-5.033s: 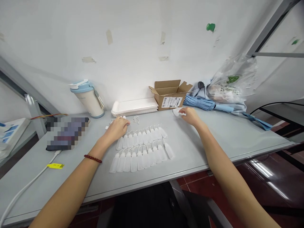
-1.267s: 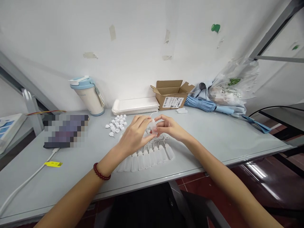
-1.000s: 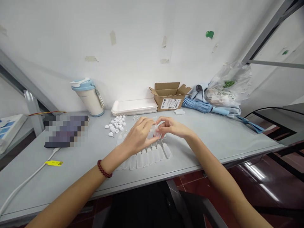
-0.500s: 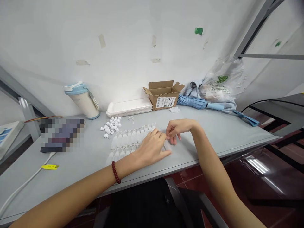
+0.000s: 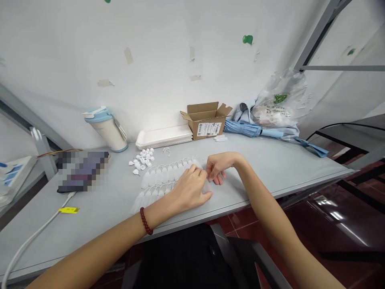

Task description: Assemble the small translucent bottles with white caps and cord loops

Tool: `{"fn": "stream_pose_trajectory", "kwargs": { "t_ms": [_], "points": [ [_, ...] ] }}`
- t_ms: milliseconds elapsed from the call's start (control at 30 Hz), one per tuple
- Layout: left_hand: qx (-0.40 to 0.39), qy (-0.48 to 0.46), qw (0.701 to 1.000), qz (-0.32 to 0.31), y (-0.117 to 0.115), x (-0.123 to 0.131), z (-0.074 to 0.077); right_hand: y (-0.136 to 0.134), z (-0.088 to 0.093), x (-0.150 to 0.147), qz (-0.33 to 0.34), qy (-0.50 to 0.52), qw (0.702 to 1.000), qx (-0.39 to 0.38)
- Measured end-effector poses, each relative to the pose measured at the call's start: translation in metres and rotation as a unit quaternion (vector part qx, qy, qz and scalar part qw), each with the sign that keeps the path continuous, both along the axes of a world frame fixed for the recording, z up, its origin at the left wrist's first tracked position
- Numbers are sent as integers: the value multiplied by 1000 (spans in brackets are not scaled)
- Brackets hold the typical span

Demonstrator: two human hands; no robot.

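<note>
My left hand (image 5: pixel 191 186), with a dark red bead bracelet (image 5: pixel 146 220) at the wrist, lies palm down with its fingers curled and its thumb stretched to the right. My right hand (image 5: pixel 220 166) bends in from the right, its thumb and fingertips pinched together against the left fingertips. Whatever lies between the fingers is too small or hidden to make out. A pale translucent piece (image 5: pixel 207 187) shows beneath the left hand. Beside it, two rows of flat white tag-like pieces (image 5: pixel 162 175) with thin loops lie on the grey table (image 5: pixel 99 224); the left hand covers part of them.
Small white caps (image 5: pixel 143 158) lie in a heap left of the rows. Behind stand a stack of white trays (image 5: pixel 165 135), an open cardboard box (image 5: pixel 207 124) and a cup (image 5: pixel 106 130). A blue umbrella (image 5: pixel 249 129) and plastic bag (image 5: pixel 279 104) lie right; a cable (image 5: pixel 39 230) runs left.
The view has shifted slightly. Both hands stay together and have moved a little left, and the right fingers are tucked closer to the left fingertips.
</note>
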State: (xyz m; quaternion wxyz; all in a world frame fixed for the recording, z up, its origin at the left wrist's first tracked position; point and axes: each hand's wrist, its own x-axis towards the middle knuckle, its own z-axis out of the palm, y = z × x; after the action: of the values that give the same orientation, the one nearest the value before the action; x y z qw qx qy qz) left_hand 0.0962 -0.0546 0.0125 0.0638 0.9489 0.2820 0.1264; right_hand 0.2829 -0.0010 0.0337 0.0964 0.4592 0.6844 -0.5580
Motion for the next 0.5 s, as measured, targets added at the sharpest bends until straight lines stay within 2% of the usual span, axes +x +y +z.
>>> {"fn": "stream_pose_trajectory", "kwargs": {
  "t_ms": [333, 400, 500],
  "points": [
    [-5, -22, 1000, 15, -6, -9, -4, 4, -4, 1, 5, -9, 1000, -11],
    [-13, -54, 998, 24, -8, -15, 2, 0, 4, 4, -3, 1, 1000, 12],
    [-28, -144, 988, 45, -19, -31, 25, -24, 28, 10, -23, 86, 991, 99]
  ]
}}
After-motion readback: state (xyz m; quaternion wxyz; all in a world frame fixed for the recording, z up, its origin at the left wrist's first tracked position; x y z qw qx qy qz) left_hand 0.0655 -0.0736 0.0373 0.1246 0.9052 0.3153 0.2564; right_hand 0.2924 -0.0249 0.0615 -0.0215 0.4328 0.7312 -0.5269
